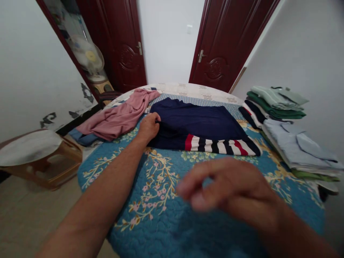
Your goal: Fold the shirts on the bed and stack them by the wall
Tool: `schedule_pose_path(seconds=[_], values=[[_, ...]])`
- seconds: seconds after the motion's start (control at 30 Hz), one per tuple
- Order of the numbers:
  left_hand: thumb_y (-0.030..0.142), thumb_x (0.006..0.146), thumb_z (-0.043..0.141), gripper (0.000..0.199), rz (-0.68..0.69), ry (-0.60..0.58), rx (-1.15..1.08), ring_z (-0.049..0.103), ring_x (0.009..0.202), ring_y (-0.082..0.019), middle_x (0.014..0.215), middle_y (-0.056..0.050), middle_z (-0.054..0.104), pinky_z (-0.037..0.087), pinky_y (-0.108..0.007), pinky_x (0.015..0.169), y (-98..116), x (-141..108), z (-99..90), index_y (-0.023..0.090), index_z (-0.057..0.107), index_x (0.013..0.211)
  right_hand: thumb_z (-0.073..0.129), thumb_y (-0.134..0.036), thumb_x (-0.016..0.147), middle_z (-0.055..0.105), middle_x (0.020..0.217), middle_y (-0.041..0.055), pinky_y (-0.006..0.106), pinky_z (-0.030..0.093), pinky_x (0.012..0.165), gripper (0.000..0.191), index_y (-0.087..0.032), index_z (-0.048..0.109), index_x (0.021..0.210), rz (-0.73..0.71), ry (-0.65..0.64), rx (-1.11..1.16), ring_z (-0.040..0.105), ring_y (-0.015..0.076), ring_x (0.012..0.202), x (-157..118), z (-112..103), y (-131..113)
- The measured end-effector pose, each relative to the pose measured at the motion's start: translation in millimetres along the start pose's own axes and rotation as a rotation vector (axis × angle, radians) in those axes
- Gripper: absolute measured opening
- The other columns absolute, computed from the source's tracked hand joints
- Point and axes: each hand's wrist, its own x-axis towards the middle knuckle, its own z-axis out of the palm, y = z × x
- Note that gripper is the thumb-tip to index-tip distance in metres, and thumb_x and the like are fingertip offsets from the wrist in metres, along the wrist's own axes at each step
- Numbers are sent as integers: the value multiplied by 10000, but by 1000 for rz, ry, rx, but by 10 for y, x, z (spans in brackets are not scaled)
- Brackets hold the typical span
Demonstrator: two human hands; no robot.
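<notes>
A navy garment point(196, 118) lies spread across the table, its near side folded over. Along that near edge runs a sleeve-like strip point(221, 146) with white, black and red stripes. My left hand point(149, 127) is closed on the garment's left edge, with fingertips partly hidden by the dark cloth. Nearer to me, my right hand point(231, 186) hovers above the blue flowered cover point(158, 186), blurred by motion. Its fingers are bent, with a gap between thumb and forefinger, and nothing shows in them.
Pink clothing point(120, 116) lies heaped at the table's left, over some blue cloth point(85, 139). Folded clothes point(303, 143) are stacked along the right edge, with green ones point(279, 102) behind. A stool point(40, 154) and a fan point(88, 57) stand at left.
</notes>
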Motion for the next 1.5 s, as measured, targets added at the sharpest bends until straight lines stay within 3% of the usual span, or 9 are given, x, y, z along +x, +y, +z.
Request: schedule_pose_path(seconds=[0.13,0.27,0.4,0.57,0.73,1.0,1.13,1.3,1.5], values=[[41,720,577,273,-48,-5,-11,643,939,-239,939,-48,688,510,-358,901,3,7,-14,241,657,888,606,-243,1005,691,1466,48,551,470,1237,390,-357,766,1342,99,186,-345,611,270,1415,657,-60,716],[78,709,591,246,-206,-101,-246,641,799,-200,823,-9,680,525,-312,771,-26,26,-29,232,660,888,756,-136,857,509,1655,142,638,398,1253,545,-266,728,1386,221,171,-627,462,361,1531,776,69,1581],[151,725,638,208,-455,-207,-512,512,515,-133,631,47,553,418,-251,519,-42,18,-36,226,659,918,686,-162,919,684,1431,129,547,482,1174,238,-240,770,1127,294,206,-615,617,302,1347,795,177,2023],[154,745,659,119,-541,-206,-606,483,437,-102,534,61,505,396,-211,478,-24,6,-45,209,647,850,621,-205,914,779,1045,72,411,539,1014,146,-238,751,971,264,324,-499,713,248,1034,799,129,2075],[96,693,645,196,-657,-167,-799,652,553,-132,677,4,650,515,-219,535,-23,20,-53,185,652,867,634,-385,915,785,944,57,391,539,956,233,-216,776,988,361,530,-335,720,245,929,776,92,2077],[106,613,706,292,-637,-112,-1138,745,917,-193,1073,-107,763,657,-364,895,-162,22,-52,142,734,901,599,-419,952,804,1055,77,408,546,971,318,-211,778,1112,412,577,-298,732,256,982,782,77,2141],[77,624,740,462,-542,-168,-866,739,907,-178,1145,-96,775,635,-344,899,-281,20,-4,151,777,1078,565,-334,992,792,1178,93,409,535,1049,359,-217,738,1283,357,521,-406,728,248,1091,787,93,2156],[250,895,665,224,-409,-176,-217,757,827,-220,860,-69,794,583,-329,830,-336,61,20,159,781,1063,615,-301,992,770,1145,113,424,533,1033,488,-189,638,1467,407,430,-660,699,277,1094,753,75,2154],[360,1038,515,310,-229,-87,99,729,1056,-266,1082,-113,810,516,-343,969,-282,59,-9,188,772,1061,569,-323,1047,771,1122,119,403,499,984,378,-186,655,1389,466,333,-830,684,290,1087,718,16,2095]])
